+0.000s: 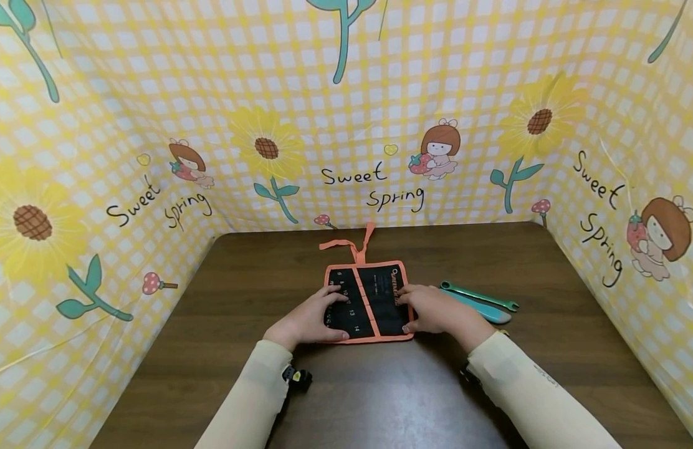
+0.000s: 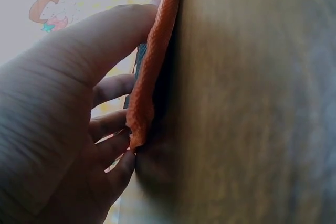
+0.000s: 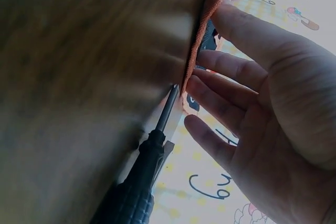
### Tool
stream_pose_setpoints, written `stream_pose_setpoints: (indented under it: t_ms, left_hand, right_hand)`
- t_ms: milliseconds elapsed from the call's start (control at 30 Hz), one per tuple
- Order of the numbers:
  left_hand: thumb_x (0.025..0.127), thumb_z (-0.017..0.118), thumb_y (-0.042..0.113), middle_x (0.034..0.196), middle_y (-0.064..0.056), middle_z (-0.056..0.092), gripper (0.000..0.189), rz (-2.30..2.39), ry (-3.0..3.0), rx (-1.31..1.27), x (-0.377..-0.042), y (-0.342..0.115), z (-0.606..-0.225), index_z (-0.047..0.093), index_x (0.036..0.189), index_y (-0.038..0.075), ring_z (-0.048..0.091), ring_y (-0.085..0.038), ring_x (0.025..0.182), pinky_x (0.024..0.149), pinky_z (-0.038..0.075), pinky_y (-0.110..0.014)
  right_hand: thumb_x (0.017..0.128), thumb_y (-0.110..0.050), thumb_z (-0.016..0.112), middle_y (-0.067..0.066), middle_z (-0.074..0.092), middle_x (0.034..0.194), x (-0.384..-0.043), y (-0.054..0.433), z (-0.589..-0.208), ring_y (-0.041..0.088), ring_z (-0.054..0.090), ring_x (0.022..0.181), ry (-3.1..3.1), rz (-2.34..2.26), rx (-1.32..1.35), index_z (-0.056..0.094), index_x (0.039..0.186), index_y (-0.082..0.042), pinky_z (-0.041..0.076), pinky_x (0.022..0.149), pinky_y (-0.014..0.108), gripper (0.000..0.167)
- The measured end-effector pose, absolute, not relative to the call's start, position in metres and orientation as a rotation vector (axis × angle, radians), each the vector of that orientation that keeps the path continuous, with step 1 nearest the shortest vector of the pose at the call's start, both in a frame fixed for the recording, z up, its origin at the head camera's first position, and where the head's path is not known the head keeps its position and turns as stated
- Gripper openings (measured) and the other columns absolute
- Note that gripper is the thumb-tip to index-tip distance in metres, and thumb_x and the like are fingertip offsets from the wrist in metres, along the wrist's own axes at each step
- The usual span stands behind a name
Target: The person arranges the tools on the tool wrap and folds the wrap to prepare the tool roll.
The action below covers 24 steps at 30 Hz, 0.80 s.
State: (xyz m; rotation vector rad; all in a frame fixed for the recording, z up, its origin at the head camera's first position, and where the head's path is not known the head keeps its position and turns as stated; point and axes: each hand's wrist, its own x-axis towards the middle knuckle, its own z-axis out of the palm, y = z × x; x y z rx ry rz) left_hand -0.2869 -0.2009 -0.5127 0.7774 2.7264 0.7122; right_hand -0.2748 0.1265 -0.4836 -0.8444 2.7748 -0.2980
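Note:
A black tool pouch (image 1: 387, 315) with orange trim lies flat on the table, sizes printed down its left part. Orange tie straps (image 1: 360, 255) stretch from its far edge. My left hand (image 1: 310, 316) rests on the pouch's left side, fingertips on the fabric and thumb along the near edge. On the opposite side, my right hand (image 1: 436, 307) touches the right border with spread fingers, its thumb by the near corner. In the left wrist view the orange trim (image 2: 152, 72) runs beneath the thumb. The right wrist view has the fingers relaxed against the edge (image 3: 202, 35).
Right of the pouch lie a green wrench (image 1: 481, 295) and a screwdriver with a teal handle (image 1: 489, 312), partly behind my right hand. The screwdriver (image 3: 139, 182) looks dark in the right wrist view, its tip towards the pouch. A checked cloth (image 1: 346, 112) with printed flowers surrounds the wooden table (image 1: 240, 280).

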Motion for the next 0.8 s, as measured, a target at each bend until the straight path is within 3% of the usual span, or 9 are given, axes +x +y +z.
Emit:
stream_pose_setpoints:
  t_ms: [267, 400, 533, 633, 800]
  left_hand:
    - [0.082, 0.087, 0.052, 0.169, -0.005, 0.029, 0.076, 0.759, 2.732, 0.794, -0.285, -0.200, -0.514, 0.059, 0.147, 0.026, 0.032, -0.032, 0.152, 0.116, 0.038, -0.053]
    - [0.087, 0.085, 0.045, 0.161, -0.004, 0.039, 0.065, 0.799, 2.758, 0.850, -0.281, -0.193, -0.513, 0.062, 0.143, 0.023, 0.038, -0.030, 0.148, 0.115, 0.039, -0.051]
    - [0.090, 0.084, 0.038, 0.136, 0.002, 0.054, 0.050, 0.824, 2.777, 0.937, -0.273, -0.182, -0.511, 0.068, 0.135, 0.022, 0.051, -0.020, 0.128, 0.108, 0.047, -0.044]
    - [0.092, 0.083, 0.035, 0.117, 0.005, 0.057, 0.040, 0.806, 2.785, 1.012, -0.268, -0.172, -0.509, 0.072, 0.128, 0.023, 0.055, -0.014, 0.110, 0.098, 0.051, -0.038]
    - [0.095, 0.080, 0.033, 0.103, 0.008, 0.057, 0.029, 0.791, 2.766, 1.110, -0.262, -0.159, -0.509, 0.074, 0.122, 0.025, 0.055, -0.009, 0.092, 0.082, 0.051, -0.029]
  right_hand:
    - [0.094, -0.036, 0.082, 0.011, 0.051, 0.156, -0.271, 0.128, -0.479, 0.033, 0.046, 0.145, 2.755, -0.360, -0.822, 0.066, 0.142, -0.012, 0.034, 0.116, 0.058, 0.056]
    - [0.092, -0.034, 0.083, 0.013, 0.055, 0.151, -0.268, 0.134, -0.480, 0.034, 0.050, 0.141, 2.781, -0.459, -0.836, 0.069, 0.137, -0.011, 0.034, 0.115, 0.061, 0.053]
    - [0.092, -0.031, 0.084, 0.012, 0.062, 0.142, -0.265, 0.145, -0.481, 0.032, 0.058, 0.132, 2.839, -0.535, -0.880, 0.071, 0.133, -0.009, 0.038, 0.111, 0.061, 0.049]
    - [0.092, -0.031, 0.083, 0.008, 0.066, 0.135, -0.263, 0.155, -0.482, 0.028, 0.062, 0.126, 2.880, -0.571, -0.903, 0.072, 0.132, -0.010, 0.041, 0.107, 0.060, 0.046]
    - [0.093, -0.027, 0.082, 0.007, 0.066, 0.130, -0.260, 0.177, -0.477, 0.028, 0.064, 0.119, 2.926, -0.641, -0.851, 0.072, 0.130, -0.009, 0.040, 0.107, 0.061, 0.042]
